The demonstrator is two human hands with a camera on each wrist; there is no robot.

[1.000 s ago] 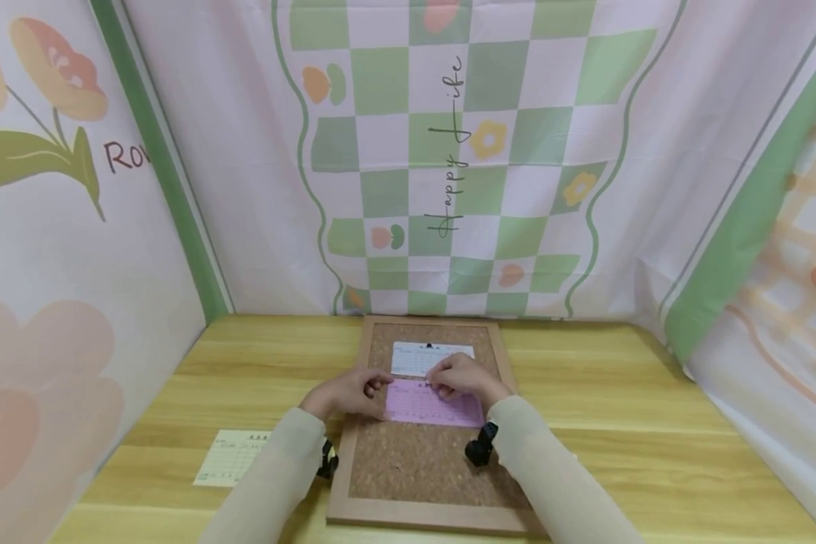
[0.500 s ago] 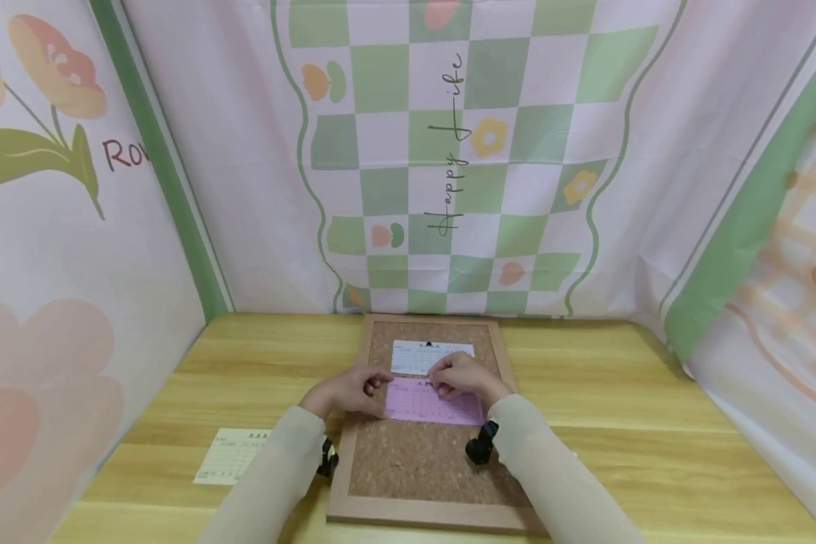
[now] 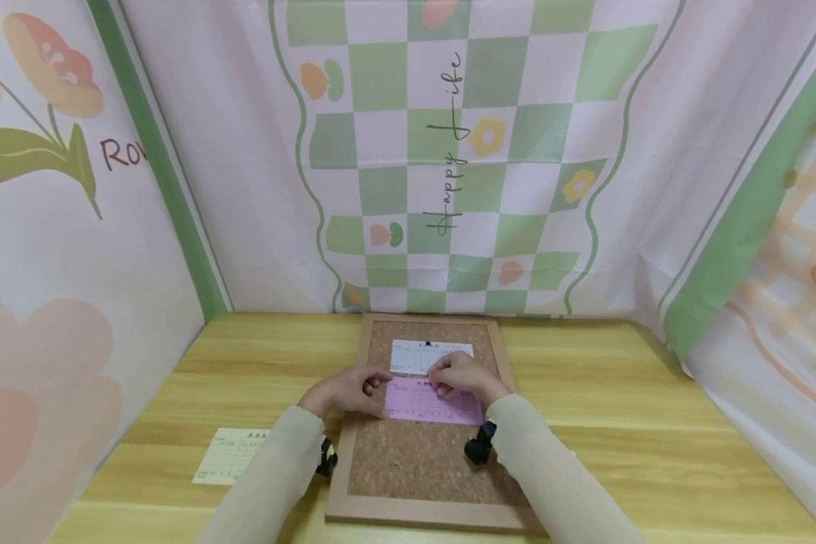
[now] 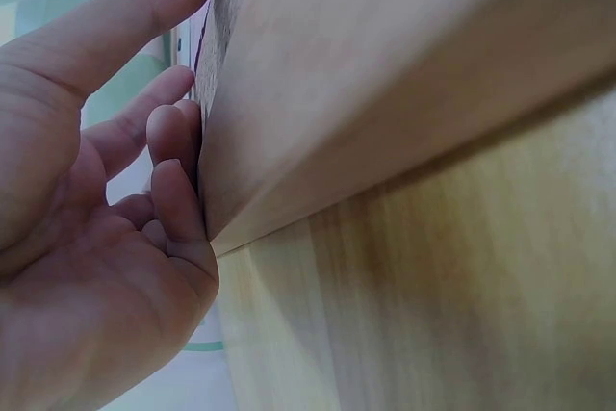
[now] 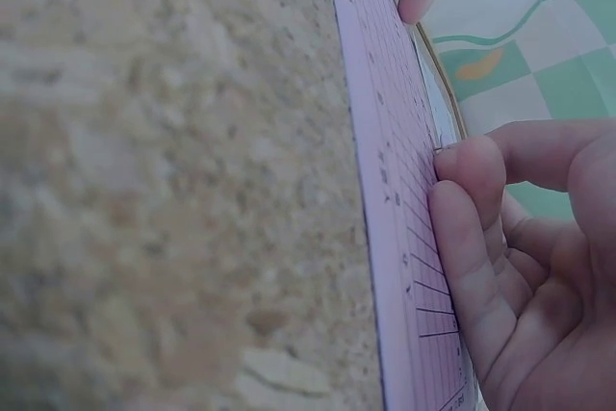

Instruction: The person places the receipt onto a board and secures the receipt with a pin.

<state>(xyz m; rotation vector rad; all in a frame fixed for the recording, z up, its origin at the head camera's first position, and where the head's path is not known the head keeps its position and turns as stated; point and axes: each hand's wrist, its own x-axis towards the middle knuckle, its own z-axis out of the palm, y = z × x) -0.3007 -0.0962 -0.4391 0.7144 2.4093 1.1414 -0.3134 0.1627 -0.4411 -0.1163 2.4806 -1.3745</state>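
Note:
A pink printed slip lies across the cork board, just below a white printed slip that has a black pushpin at its top edge. My left hand rests at the pink slip's left side, thumb near the lower corner and index finger near the upper one. In the left wrist view its other fingers bend loosely beside the board's wooden frame. At the pink slip's top middle, my right hand pinches a small pin, mostly hidden by the thumb and index finger.
A pale yellow printed slip lies on the wooden table left of the board, partly covered by the left sleeve. A patterned curtain hangs behind the table. Black wrist cameras sit at both cuffs.
Both hands stay in nearly the same place on the pink slip. The whole view shifts very slightly; a pale spot near the right fingertips one second ago no longer shows.

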